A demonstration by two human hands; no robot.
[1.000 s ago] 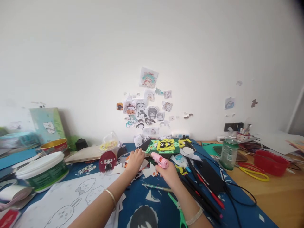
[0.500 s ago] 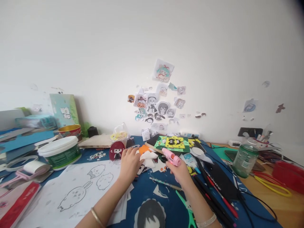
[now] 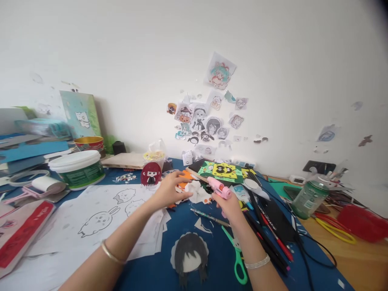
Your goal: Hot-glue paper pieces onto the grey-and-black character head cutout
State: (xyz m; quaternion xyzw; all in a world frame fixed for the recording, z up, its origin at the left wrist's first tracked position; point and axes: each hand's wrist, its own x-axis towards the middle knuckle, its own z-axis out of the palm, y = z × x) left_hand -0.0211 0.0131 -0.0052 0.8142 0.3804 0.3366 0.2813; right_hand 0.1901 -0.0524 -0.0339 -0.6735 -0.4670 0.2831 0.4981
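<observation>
My right hand (image 3: 228, 206) is wrapped round a pink hot glue gun (image 3: 217, 186), whose nose points away and to the left. Fingers apart, my left hand (image 3: 170, 189) hovers at the left side of some white paper scraps (image 3: 198, 191); its thumb and fingertips are close to them, and whether they touch I cannot tell. Orange paper (image 3: 185, 174) lies just behind those fingers. Nearer to me is a cut-out of a dark-haired head (image 3: 190, 255) on the blue cloth. Green-handled scissors (image 3: 240, 266) lie partly under my right forearm.
To the left spread sheets with line drawings (image 3: 98, 220) and a white-and-green tub (image 3: 77, 171). A red-haired figure cut-out (image 3: 150, 174) stands behind my left hand. Black and red pens (image 3: 274, 236), cables (image 3: 315, 258) and a green jar (image 3: 311, 198) occupy the right side.
My left hand has turned from palm-down to sideways, thumb and fingers spread beside the white scraps. The glue gun stays in my right hand. The camera has tilted down, showing more of the head cut-out.
</observation>
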